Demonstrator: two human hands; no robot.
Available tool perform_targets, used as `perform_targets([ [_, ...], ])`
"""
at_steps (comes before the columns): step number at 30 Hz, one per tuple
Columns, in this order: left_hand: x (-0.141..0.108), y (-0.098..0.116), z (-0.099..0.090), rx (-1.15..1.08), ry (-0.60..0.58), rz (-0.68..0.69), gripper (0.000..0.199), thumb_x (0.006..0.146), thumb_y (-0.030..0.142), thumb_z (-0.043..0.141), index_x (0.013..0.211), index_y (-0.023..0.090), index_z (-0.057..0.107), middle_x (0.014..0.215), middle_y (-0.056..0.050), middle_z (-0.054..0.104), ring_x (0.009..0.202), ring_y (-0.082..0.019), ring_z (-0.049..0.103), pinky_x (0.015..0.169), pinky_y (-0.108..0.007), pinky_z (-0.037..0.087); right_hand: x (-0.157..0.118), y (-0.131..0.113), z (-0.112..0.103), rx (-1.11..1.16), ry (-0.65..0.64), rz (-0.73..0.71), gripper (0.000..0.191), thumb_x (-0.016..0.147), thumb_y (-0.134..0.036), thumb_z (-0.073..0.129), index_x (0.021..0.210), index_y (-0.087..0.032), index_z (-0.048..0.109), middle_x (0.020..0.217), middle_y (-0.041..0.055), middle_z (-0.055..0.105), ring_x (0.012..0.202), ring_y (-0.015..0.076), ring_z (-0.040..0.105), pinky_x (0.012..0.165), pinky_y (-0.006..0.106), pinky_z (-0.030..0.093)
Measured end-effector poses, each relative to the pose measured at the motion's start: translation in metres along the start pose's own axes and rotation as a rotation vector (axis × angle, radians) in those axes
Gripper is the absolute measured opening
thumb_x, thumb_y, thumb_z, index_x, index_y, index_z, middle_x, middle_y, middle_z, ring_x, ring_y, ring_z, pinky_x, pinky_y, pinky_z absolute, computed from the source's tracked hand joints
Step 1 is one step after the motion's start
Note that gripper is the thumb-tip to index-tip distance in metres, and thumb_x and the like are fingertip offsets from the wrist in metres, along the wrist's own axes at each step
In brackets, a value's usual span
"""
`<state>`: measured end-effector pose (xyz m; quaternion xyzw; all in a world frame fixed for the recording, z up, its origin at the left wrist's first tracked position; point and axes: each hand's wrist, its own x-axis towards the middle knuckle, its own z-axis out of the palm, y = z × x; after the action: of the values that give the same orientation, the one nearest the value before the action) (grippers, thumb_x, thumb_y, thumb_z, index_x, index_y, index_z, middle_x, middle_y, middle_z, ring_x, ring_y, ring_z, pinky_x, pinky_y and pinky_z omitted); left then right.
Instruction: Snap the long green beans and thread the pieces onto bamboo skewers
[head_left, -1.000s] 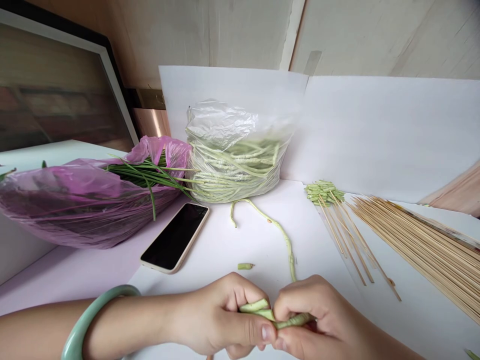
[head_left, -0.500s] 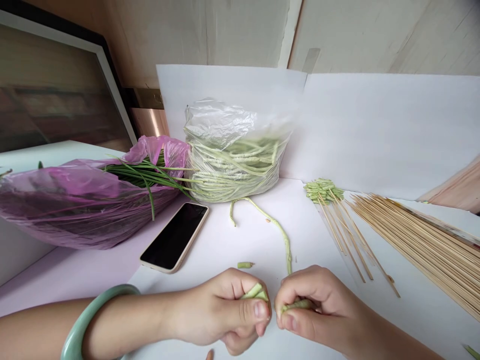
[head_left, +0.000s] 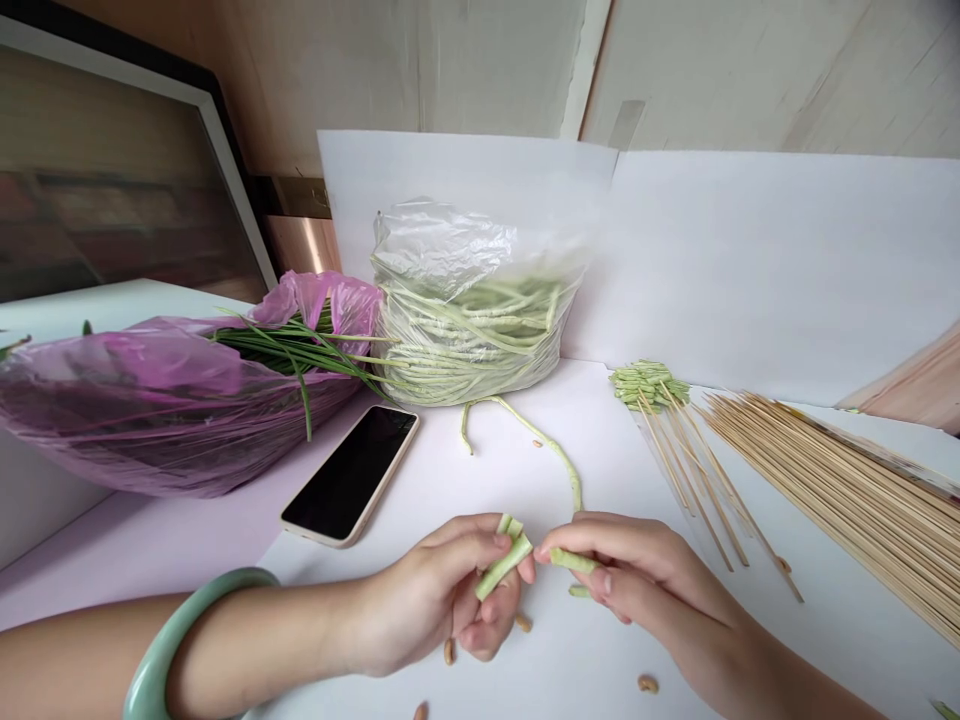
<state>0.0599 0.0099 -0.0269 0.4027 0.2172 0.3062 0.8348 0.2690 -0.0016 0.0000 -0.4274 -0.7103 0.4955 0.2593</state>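
My left hand (head_left: 457,590), with a green bangle on its wrist, is closed on several short pieces of long bean (head_left: 504,568) between thumb and fingers. Close by on the right, my right hand (head_left: 645,580) pinches another short bean piece (head_left: 571,560). A further green piece (head_left: 579,591) shows just under its fingers; whether that one is held or lies on the table I cannot tell. Beyond the right hand, one whole long bean (head_left: 559,445) curves over the white surface, its near end hidden behind the fingers.
A clear bag of long beans (head_left: 480,340) stands at the back, beside a purple bag (head_left: 150,410) of green stalks. A phone (head_left: 351,475) lies left. At right are skewers (head_left: 832,480) and threaded bean pieces (head_left: 649,383). Brown seeds (head_left: 647,684) lie near my hands.
My fingers have loosened and the bean pieces show more. Several brown seeds now lie in view near my hands. The small piece behind my left hand is no longer visible.
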Motion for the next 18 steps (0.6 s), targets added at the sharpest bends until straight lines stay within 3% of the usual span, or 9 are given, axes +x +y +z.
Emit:
perform_targets([
  [2,0.001,-0.001,0.000,-0.015,0.028,0.004,0.010,0.076,0.025,0.056,0.074,0.015,0.053,0.052,0.005,0.047,0.036,-0.006,0.036,0.041,-0.021,0.029,0.000,0.000,0.000,-0.005,0.011,0.004,0.030,0.086,-0.048,0.057,0.086,-0.019,0.064,0.066,-0.0018,0.050,0.057,0.0138,0.048,0.051,0.023,0.045],
  [5,0.003,-0.002,-0.001,-0.016,0.056,-0.013,0.006,0.070,0.020,0.055,0.072,0.016,0.050,0.052,0.005,0.050,0.035,-0.006,0.038,0.041,-0.020,0.029,0.002,0.000,0.003,-0.019,0.019,0.003,0.026,0.082,-0.045,0.063,0.087,-0.019,0.065,0.067,-0.0012,0.055,0.060,0.0151,0.053,0.054,0.024,0.048],
  [11,0.003,-0.004,-0.002,0.098,0.058,-0.080,0.015,0.080,0.030,0.055,0.079,0.016,0.051,0.052,0.003,0.056,0.035,-0.006,0.045,0.038,-0.017,0.032,0.005,-0.001,0.013,-0.032,-0.019,-0.033,0.009,0.078,-0.026,0.064,0.086,-0.022,0.061,0.076,-0.0011,0.065,0.072,0.0167,0.063,0.063,0.024,0.050],
  [14,0.002,-0.004,-0.001,0.176,0.024,-0.118,0.021,0.082,0.036,0.056,0.082,0.016,0.051,0.057,0.003,0.058,0.036,-0.006,0.048,0.038,-0.016,0.033,0.004,-0.001,0.016,-0.014,-0.048,-0.051,0.014,0.076,-0.014,0.058,0.086,-0.023,0.055,0.080,-0.0032,0.068,0.076,0.0146,0.065,0.068,0.023,0.049],
  [18,0.001,-0.003,0.001,0.285,-0.030,-0.127,0.033,0.084,0.047,0.057,0.084,0.016,0.048,0.059,0.003,0.057,0.039,-0.006,0.048,0.038,-0.016,0.031,0.003,0.001,0.019,0.047,-0.132,-0.072,0.018,0.084,-0.014,0.054,0.080,-0.025,0.040,0.079,-0.0037,0.071,0.078,0.0157,0.070,0.072,0.025,0.051],
])
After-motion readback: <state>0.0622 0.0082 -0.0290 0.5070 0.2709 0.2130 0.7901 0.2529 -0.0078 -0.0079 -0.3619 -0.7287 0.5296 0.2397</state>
